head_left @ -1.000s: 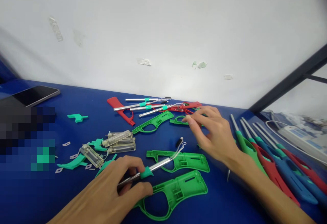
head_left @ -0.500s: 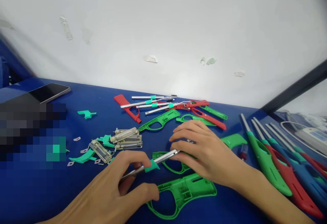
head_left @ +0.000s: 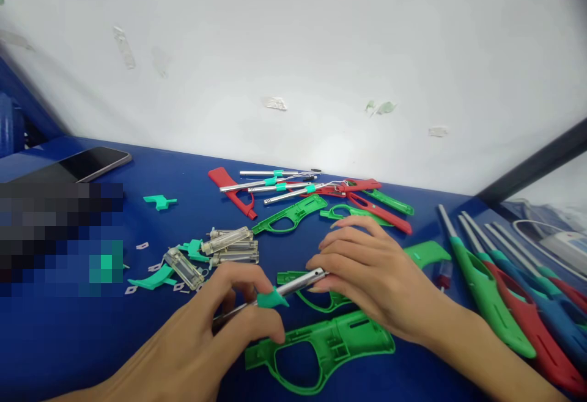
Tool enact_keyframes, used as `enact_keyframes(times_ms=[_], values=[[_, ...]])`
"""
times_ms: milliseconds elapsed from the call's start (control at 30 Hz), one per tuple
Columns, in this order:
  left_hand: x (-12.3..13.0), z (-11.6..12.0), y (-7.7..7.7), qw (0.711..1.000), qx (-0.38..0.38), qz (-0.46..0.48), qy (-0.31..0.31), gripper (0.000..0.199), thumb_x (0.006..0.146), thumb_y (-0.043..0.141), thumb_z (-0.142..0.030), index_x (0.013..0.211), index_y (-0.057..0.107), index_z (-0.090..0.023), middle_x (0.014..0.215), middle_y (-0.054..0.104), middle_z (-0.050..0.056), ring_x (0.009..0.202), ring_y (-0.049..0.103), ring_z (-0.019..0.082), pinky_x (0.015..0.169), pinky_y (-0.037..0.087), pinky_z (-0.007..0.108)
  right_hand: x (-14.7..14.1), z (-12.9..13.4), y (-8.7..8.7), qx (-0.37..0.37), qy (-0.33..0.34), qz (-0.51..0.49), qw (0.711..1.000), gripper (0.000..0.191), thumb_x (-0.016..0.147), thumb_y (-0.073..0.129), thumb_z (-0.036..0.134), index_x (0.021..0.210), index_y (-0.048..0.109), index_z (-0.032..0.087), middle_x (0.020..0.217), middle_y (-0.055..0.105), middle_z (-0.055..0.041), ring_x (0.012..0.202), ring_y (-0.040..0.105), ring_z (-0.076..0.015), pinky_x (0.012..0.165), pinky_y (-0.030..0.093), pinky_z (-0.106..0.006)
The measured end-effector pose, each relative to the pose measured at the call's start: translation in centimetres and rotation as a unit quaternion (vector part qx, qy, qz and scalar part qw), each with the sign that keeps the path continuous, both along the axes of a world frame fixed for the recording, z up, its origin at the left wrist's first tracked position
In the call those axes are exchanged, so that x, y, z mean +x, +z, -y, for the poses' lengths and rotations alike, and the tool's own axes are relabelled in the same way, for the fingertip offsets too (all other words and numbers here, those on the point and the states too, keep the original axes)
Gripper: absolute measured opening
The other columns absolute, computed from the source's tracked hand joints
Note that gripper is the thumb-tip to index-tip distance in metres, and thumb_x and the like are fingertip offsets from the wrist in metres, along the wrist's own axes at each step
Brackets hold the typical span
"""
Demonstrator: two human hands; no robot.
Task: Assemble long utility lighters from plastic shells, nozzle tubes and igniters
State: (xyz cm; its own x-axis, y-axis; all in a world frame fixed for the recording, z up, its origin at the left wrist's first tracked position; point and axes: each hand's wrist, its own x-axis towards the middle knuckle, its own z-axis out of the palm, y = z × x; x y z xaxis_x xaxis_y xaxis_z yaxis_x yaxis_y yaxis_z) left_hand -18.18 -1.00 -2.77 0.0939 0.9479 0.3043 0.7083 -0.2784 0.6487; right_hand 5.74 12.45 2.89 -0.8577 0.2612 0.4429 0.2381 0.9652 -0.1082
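My left hand (head_left: 215, 328) is closed round a silver metal tube (head_left: 300, 281) that carries a teal plastic collar (head_left: 271, 297). The tube slants up to the right, and its tip meets the fingertips of my right hand (head_left: 371, 267), which pinch at that end. Below the tube lies a green handle half (head_left: 339, 344), its hollow inner side up. Another green half (head_left: 321, 301) sits partly hidden behind the tube and my right hand.
Clear fuel tanks (head_left: 232, 240) and teal triggers (head_left: 160, 201) lie at left, near a phone (head_left: 98, 160). Tubes with wires (head_left: 293, 194) and red handle pieces (head_left: 229, 191) are at the back. Assembled lighters (head_left: 495, 298) line the right side, beside a small screwdriver (head_left: 444, 274).
My left thumb has moved up towards the tube beside the teal collar, uncovering the left end of the near green half. The whole view has shifted slightly.
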Motion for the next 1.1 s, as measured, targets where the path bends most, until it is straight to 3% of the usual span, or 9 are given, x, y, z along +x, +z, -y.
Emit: enact_keyframes(times_ms=[133,233,367,533,700,767,867,1033,1100], values=[[-0.4,0.6,1.4,0.999,0.046,-0.007,-0.027,0.029,0.089,0.051,-0.019,0.112,0.063,-0.033,0.117,0.068,0.001,0.094,0.069,0.017,0.076,0.061,0.023,-0.3,0.6,0.2,0.027,0.017,-0.021,0.999,0.027,0.11,0.053,0.03,0.101,0.072,0.014,0.084,0.072,-0.0032,0.081,0.066,-0.017,0.096,0.044,-0.039],[-0.2,0.7,2.8,0.998,0.055,-0.008,-0.023,0.028,0.092,0.049,-0.018,0.114,0.061,-0.03,0.117,0.07,0.002,0.102,0.07,0.019,0.087,0.062,0.027,-0.6,1.6,0.4,0.064,0.02,-0.028,0.997,0.032,0.111,0.051,0.031,0.093,0.072,0.015,0.069,0.064,-0.0003,0.065,0.054,-0.0156,0.076,0.045,-0.035],[0.4,0.4,3.5,0.997,0.066,-0.016,-0.038,0.026,0.096,0.049,-0.019,0.117,0.059,-0.031,0.112,0.074,0.0,0.102,0.072,0.018,0.087,0.063,0.025,-0.8,2.9,0.4,0.08,0.022,-0.019,0.996,0.039,0.11,0.05,0.036,0.082,0.07,0.019,0.06,0.052,0.0029,0.056,0.041,-0.0148,0.056,0.034,-0.033],[0.0,0.7,2.7,0.997,0.049,-0.054,-0.037,0.031,0.099,0.051,-0.023,0.125,0.063,-0.035,0.109,0.078,-0.004,0.097,0.076,0.016,0.095,0.062,0.025,-0.8,3.3,-0.1,0.065,0.022,-0.006,0.998,0.037,0.11,0.05,0.035,0.085,0.071,0.019,0.061,0.056,0.003,0.054,0.045,-0.0145,0.053,0.036,-0.033],[-1.4,1.5,1.7,0.979,0.055,-0.181,-0.08,0.067,0.092,0.061,-0.017,0.153,0.046,-0.043,0.143,0.068,-0.005,0.129,0.068,0.022,0.11,0.056,0.031,-0.9,3.0,-0.4,0.07,0.011,0.001,0.998,0.038,0.112,0.047,0.036,0.092,0.074,0.018,0.067,0.066,0.0007,0.055,0.053,-0.0153,0.053,0.039,-0.036],[-1.7,1.7,1.4,0.968,0.064,-0.227,-0.086,0.073,0.092,0.061,-0.016,0.157,0.04,-0.041,0.147,0.065,-0.005,0.132,0.066,0.023,0.113,0.054,0.033,-1.0,2.9,-0.5,0.068,0.012,0.0,0.998,0.037,0.111,0.047,0.035,0.093,0.074,0.018,0.066,0.065,0.0012,0.055,0.053,-0.0154,0.053,0.039,-0.036],[-1.9,1.8,1.5,0.969,0.078,-0.221,-0.078,0.067,0.095,0.057,-0.018,0.157,0.042,-0.039,0.143,0.068,-0.003,0.129,0.068,0.023,0.112,0.055,0.034,-1.1,2.9,-0.5,0.061,0.01,-0.001,0.998,0.032,0.111,0.05,0.032,0.096,0.074,0.018,0.064,0.063,0.0022,0.055,0.054,-0.0154,0.053,0.04,-0.035],[-2.2,1.8,1.7,0.982,0.031,-0.16,-0.09,0.048,0.099,0.058,-0.025,0.145,0.057,-0.039,0.139,0.069,-0.001,0.125,0.069,0.022,0.102,0.061,0.028,-0.8,2.9,-0.5,0.078,0.002,-0.014,0.997,0.027,0.109,0.053,0.034,0.096,0.07,0.018,0.074,0.071,-0.0008,0.062,0.059,-0.0166,0.055,0.04,-0.035],[-1.9,1.3,1.4,0.983,0.09,-0.139,-0.074,0.043,0.102,0.05,-0.022,0.143,0.057,-0.034,0.13,0.073,0.001,0.119,0.071,0.02,0.098,0.062,0.027,-0.8,2.9,-0.4,0.074,0.0,-0.024,0.997,0.025,0.109,0.054,0.034,0.094,0.068,0.019,0.076,0.071,0.0,0.063,0.06,-0.0159,0.056,0.04,-0.034]])
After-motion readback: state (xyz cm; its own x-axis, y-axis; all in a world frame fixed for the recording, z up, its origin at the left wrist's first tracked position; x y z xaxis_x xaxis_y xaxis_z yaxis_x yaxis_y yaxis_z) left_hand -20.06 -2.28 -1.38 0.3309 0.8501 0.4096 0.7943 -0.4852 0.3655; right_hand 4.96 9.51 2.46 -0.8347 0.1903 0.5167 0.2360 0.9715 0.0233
